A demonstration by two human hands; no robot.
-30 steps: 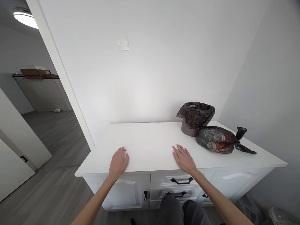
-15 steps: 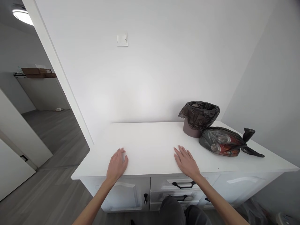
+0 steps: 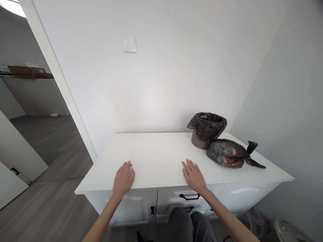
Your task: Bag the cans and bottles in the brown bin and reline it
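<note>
My left hand (image 3: 123,178) rests palm down on the white cabinet top (image 3: 156,151), close to its front edge, holding nothing. Farther right, my right hand (image 3: 193,175) lies flat on the same surface with its fingers spread and nothing in it. The nearest object to it is a tied dark plastic bag (image 3: 227,153) with red and silvery items showing through. Behind that bag stands a brown bin (image 3: 199,141) lined with a black bag (image 3: 208,127).
A light switch (image 3: 130,44) is on the wall behind. Black handles (image 3: 189,197) stick out from the drawers and doors below. On the left are a doorway, a door with a black latch, and cardboard boxes (image 3: 22,70) farther back. A clear plastic bag (image 3: 254,222) lies at lower right.
The camera view has shifted slightly, so the bin, tied bag and cabinet appear farther left. Both hands stay in place on the cabinet top.
</note>
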